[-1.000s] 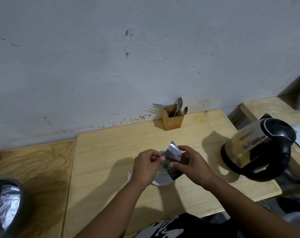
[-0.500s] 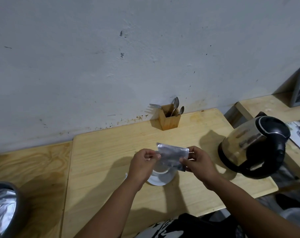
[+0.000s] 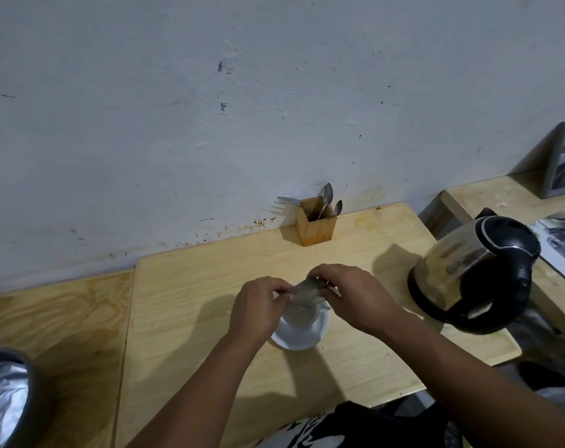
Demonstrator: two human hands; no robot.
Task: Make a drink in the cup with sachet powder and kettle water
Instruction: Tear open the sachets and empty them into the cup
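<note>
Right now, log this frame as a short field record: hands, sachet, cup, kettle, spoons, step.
left hand: pinching the sachet's left end
right hand: pinching its right end
sachet: held over the cup, blurred
cup: white, on a saucer, contents hidden
kettle: on the table, right of the cup, untouched
spoons: in a wooden holder by the wall
step: sachet stage; water not yet poured

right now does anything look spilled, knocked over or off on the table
Nothing spilled or tipped. Both hands, left hand and right hand, pinch the sachet over the cup on its saucer; the kettle stands upright. Only brown specks stain the wall.
</note>
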